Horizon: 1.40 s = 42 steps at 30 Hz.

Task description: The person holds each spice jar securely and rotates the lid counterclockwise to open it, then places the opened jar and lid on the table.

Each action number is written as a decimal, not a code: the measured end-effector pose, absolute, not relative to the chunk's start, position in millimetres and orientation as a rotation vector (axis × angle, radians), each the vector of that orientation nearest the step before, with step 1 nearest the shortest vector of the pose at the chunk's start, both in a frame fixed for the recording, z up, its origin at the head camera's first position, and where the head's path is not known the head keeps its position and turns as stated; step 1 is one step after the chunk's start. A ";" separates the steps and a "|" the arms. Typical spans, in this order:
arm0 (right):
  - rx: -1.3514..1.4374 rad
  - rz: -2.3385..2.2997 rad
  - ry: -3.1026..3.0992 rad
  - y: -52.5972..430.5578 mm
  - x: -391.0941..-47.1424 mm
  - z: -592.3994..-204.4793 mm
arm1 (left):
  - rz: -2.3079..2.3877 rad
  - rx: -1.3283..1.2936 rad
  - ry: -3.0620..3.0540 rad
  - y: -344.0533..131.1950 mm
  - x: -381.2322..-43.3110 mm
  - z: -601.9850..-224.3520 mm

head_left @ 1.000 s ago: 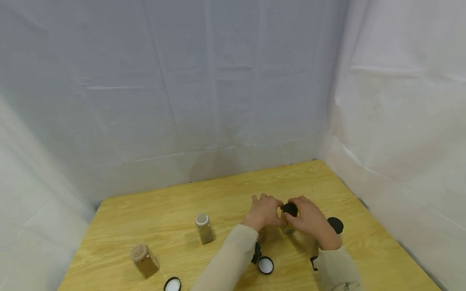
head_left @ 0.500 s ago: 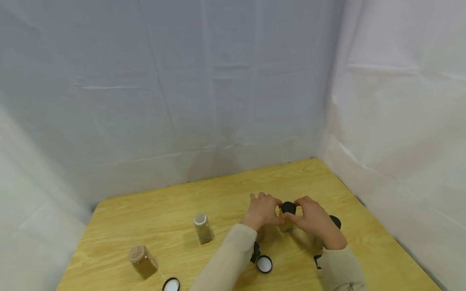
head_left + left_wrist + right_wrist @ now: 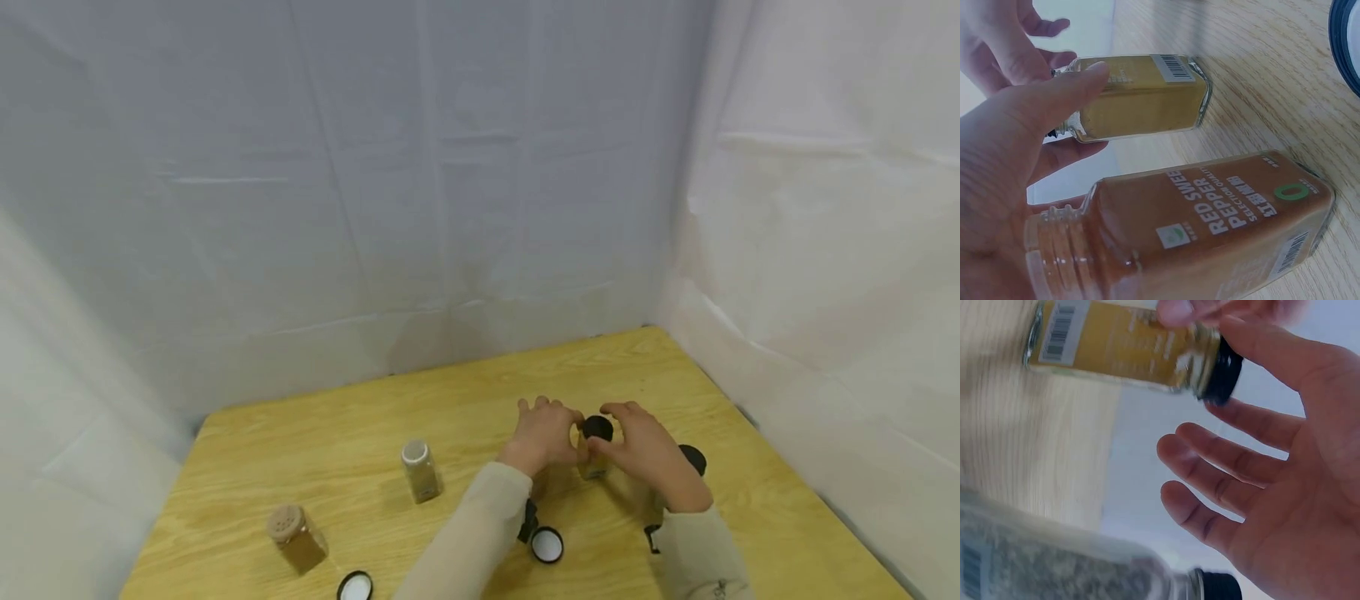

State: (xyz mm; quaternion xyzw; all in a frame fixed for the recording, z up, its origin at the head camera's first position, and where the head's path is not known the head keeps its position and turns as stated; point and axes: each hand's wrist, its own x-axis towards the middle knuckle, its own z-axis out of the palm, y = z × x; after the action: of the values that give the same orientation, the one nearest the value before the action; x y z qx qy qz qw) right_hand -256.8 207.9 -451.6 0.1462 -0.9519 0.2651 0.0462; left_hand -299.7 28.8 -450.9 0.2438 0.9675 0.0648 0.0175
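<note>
A square glass jar of yellow-brown spice point(image 3: 1141, 100) stands on the wooden table, barcode label near its base. My left hand point(image 3: 543, 437) holds it by the shoulder between thumb and fingers. At its black cap point(image 3: 1222, 372), my right hand point(image 3: 647, 454) has thumb and index finger on opposite sides, the other fingers spread loosely. Close beside the left palm stands an uncapped jar point(image 3: 1210, 231) labelled RED SWEET PEPPER, mostly hidden by the left arm in the head view. Beside the right hand is a black-capped jar of grey-green dried flakes point(image 3: 1060, 550).
On the wooden table point(image 3: 360, 450) to the left stand a white-topped jar point(image 3: 422, 477) and a brown jar with a perforated top point(image 3: 300, 540). Two upturned black caps with white insides lie near the front, one cap point(image 3: 547, 546) by the left sleeve, another cap point(image 3: 356, 587) farther left. White sheeting surrounds the table.
The right fingers shift slightly around the black cap, and the index finger lifts a little away from its side. The left hand and the spice jar keep their place.
</note>
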 end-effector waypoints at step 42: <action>0.512 0.808 -2.895 198.8 -262.6 -453.7 | 0.135 0.755 3.016 21.8 -298.5 -450.7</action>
State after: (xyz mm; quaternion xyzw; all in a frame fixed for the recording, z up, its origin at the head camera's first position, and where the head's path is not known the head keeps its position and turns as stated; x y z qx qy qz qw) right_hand -262.6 198.8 -453.7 0.1676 -0.9485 0.2648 0.0464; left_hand -298.5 21.8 -450.7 0.2426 0.9690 0.0434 0.0150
